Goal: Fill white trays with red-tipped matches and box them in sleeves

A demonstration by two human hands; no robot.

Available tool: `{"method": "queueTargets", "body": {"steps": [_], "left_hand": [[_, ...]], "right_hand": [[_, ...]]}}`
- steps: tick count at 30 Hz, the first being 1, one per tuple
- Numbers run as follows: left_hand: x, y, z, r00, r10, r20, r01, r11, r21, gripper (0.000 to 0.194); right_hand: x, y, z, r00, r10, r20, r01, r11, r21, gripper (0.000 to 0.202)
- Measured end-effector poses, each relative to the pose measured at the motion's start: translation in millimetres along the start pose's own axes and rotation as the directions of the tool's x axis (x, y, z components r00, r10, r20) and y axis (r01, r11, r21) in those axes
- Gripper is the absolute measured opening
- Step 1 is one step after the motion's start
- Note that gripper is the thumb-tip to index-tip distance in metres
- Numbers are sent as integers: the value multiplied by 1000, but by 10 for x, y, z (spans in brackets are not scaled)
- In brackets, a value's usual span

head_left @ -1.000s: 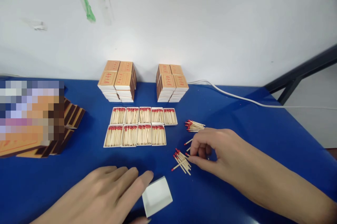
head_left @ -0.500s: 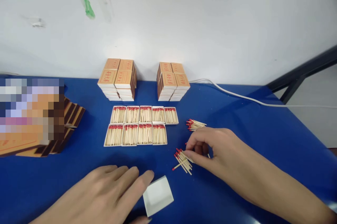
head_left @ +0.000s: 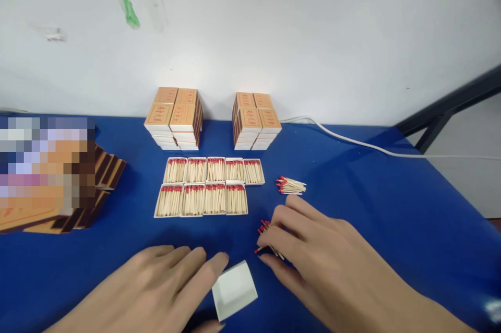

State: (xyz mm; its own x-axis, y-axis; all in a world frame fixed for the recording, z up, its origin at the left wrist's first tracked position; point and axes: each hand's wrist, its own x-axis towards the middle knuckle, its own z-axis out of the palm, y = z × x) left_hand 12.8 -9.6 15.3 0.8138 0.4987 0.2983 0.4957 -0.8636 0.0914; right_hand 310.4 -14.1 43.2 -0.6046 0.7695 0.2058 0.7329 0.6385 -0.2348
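My left hand (head_left: 168, 283) rests on the blue table, its index finger and thumb bracketing the left side of an empty white matchbox tray (head_left: 236, 290). The tray lies tilted in plan, its inside facing up. My right hand (head_left: 309, 252) is over a small pile of red-tipped matches (head_left: 264, 227), and its thumb and index finger close around some of them. One match head sticks out between those fingertips; most of the pile is hidden under the hand. Just beyond lies a second bunch of matches (head_left: 291, 186).
Two rows of filled matchbox trays (head_left: 215, 199) lie mid-table. Behind them stand a left stack of matchboxes (head_left: 183, 116) and a right stack (head_left: 250, 120), near the white wall. More matchboxes (head_left: 111, 168) are at the left, partly pixelated. A white cable (head_left: 352, 141) crosses the back right.
My right hand has moved left and toward me, from the pile's right edge to over it, now covering most of these matches. My left hand and the tray stay in place.
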Motion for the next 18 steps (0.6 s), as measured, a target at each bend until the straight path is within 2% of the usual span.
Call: {"method": "queueTargets", "body": {"steps": [4,8,12,18], "left_hand": [[18,9,-15,1000,-7,-8,7,1000,-5,45],[34,18,-32,1000,-10,-17,10,1000,-6,45],[36,11,-33,1000,-10,-16,10,1000,-17,45],[23,4,-40,1000,-3,-11,3,1000,-16,47]], "right_hand": [[12,-35,50,999,-42,8,43,995,-85,17],[-2,-16,5,998,-48,-32,46,998,-50,23],[-46,58,-57,993,105,-47,-102,993,53,25],[-63,126,-15,955,296,-7,-292,944,154,18]]}}
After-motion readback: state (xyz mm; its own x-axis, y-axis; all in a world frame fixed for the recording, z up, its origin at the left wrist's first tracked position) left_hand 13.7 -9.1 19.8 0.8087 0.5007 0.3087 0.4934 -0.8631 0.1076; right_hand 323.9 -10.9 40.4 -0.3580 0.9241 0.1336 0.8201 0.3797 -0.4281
